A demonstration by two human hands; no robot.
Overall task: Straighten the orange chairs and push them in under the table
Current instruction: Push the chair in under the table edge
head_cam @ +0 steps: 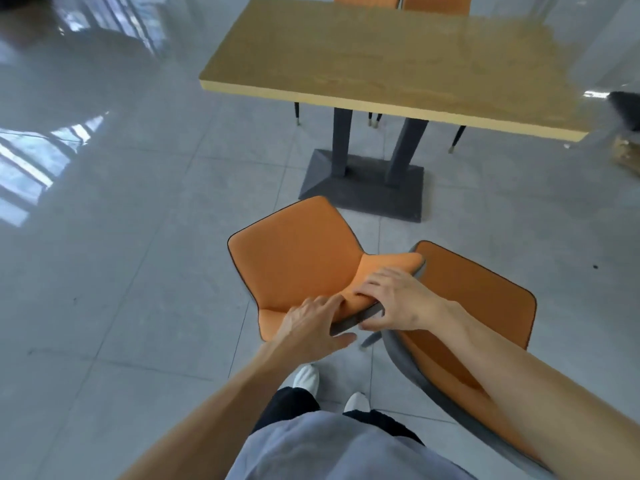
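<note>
The left hand (313,323) sits on the near end of the top edge of the near chair's backrest, its fingers (329,301) curled over the orange front and the thumb spread low behind, so it clamps the edge. That near chair (294,261) stands well short of the tabletop (398,64), turned askew with its seat pointing left of the grey pedestal base (363,188). Just right of it, the right hand (391,303) closes on the same edge, fingers draped over the orange top and the thumb tucked under the grey back. Further right, a second orange chair (478,306) stands close beside, its seat nearly touching the gripped backrest. The likely trouble: swinging the near chair straight could knock its backrest corner against this neighbour, because the gap is so slight; and a crooked push could run a leg into the pedestal base. Two more orange chairs (401,1) are already tucked in at the far side.
</note>
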